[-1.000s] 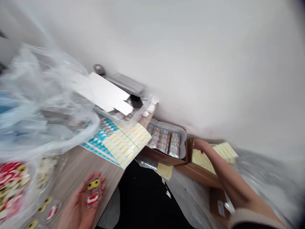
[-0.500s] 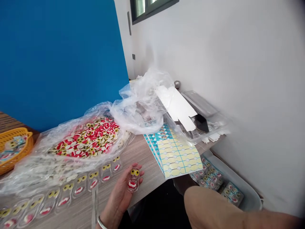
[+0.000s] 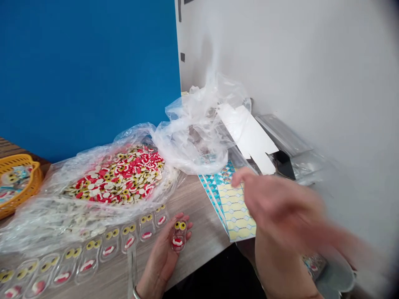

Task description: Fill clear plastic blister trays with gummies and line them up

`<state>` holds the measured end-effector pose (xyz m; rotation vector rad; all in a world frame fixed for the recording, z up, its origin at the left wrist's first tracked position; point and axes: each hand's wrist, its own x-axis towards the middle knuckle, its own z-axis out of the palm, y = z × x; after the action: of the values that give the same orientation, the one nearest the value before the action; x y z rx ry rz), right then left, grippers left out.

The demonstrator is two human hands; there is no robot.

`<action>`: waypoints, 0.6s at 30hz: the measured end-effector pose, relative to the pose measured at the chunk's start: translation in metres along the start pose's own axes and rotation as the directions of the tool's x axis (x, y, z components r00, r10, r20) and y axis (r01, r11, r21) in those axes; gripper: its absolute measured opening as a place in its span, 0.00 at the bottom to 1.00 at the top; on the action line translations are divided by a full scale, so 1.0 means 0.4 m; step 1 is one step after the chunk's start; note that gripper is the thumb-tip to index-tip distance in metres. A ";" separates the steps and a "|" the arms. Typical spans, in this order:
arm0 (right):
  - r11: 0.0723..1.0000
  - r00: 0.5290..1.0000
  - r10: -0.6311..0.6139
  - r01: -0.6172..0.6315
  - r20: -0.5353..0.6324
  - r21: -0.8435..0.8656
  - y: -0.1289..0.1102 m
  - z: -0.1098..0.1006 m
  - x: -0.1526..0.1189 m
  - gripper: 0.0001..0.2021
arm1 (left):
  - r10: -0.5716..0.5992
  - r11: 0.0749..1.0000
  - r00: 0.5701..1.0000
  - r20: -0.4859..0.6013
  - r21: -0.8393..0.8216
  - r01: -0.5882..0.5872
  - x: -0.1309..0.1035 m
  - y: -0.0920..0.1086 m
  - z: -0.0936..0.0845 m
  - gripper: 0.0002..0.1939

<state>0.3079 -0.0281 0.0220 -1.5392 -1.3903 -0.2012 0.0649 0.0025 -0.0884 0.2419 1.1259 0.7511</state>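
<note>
A clear plastic shell rests upright across the fingers of the left hand, above the near edge of the desk. Two yellow eye discs sit at its top and a red-and-white mouth piece at its bottom. The left fingers are closed about the shell, their tips showing past its right edge. The right hand, blurred, is in front of the printed sticker sheets; whether its fingers are apart or together, I cannot tell. Left of the left hand, a slanting row of similar shells lies on the desk, with metal tweezers near the wrist. Behind that row, an open plastic bag holds a heap of loose eye and mouth pieces. A yellow basket stands at far left. Beyond the sheets are crumpled clear plastic and a white cutout card. Behind everything stand a blue panel and a pale wall.
</note>
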 end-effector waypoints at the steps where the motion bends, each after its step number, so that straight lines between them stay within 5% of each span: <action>1: 0.999 0.998 0.033 -0.034 0.056 0.010 0.038 0.045 0.035 0.20 | 0.004 1.000 1.000 -0.014 -0.012 -0.004 0.004 0.005 0.001 0.11; 3: 0.984 0.957 0.178 -0.174 0.227 -0.040 0.126 0.141 0.100 0.13 | 0.017 0.999 0.999 -0.043 -0.042 -0.019 0.012 0.017 0.005 0.10; 5: 0.934 0.853 0.354 -0.304 0.383 -0.186 0.214 0.231 0.144 0.04 | 0.032 0.997 0.997 -0.071 -0.061 -0.037 0.020 0.029 0.009 0.10; 7: 0.888 0.758 0.455 -0.346 0.467 -0.302 0.280 0.301 0.161 0.07 | 0.046 0.997 0.996 -0.076 -0.063 -0.051 0.027 0.038 0.012 0.12; 9: 0.878 0.712 0.476 -0.355 0.516 -0.320 0.315 0.349 0.156 0.09 | 0.045 0.997 0.997 -0.065 -0.055 -0.048 0.031 0.047 0.015 0.15; 13: 0.887 0.707 0.461 -0.373 0.536 -0.271 0.334 0.392 0.137 0.06 | 0.024 0.999 0.999 -0.042 -0.046 -0.026 0.030 0.062 0.025 0.14; 18: 0.900 0.806 0.433 -0.408 0.403 -0.151 0.334 0.341 0.151 0.10 | -0.012 0.997 1.000 0.013 -0.070 0.013 0.017 0.072 0.036 0.13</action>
<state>0.3719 0.1352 -0.0746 -1.9809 -1.3295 0.4018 0.0668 0.0308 -0.0717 0.1801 1.0867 0.7755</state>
